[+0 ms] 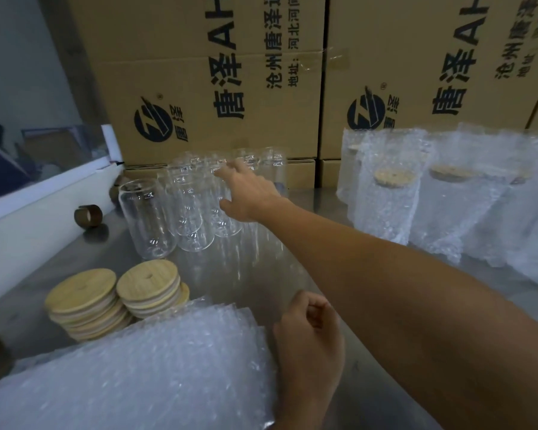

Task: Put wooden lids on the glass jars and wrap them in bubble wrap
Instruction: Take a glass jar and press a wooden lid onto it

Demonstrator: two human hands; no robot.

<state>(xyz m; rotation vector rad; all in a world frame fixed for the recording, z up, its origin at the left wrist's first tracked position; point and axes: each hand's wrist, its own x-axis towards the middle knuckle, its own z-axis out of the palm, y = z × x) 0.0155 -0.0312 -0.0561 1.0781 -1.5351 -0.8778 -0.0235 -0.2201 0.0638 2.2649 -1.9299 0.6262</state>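
Several clear glass jars (156, 218) without lids stand in a cluster at the back left of the steel table. My right hand (249, 193) stretches over them with fingers spread, its fingertips at the rim of a rear jar and its thumb against a jar's side. Two stacks of round wooden lids (84, 293) sit in front of the jars. A pile of bubble wrap sheets (156, 367) lies at the near edge. My left hand (311, 333) hovers at the pile's right edge, its fingers loosely curled and holding nothing.
Several jars with lids, wrapped in bubble wrap (385, 193), stand at the back right. Large cardboard boxes (218, 76) wall off the rear. A brown tape roll (89, 216) lies by the white ledge (28, 218) on the left.
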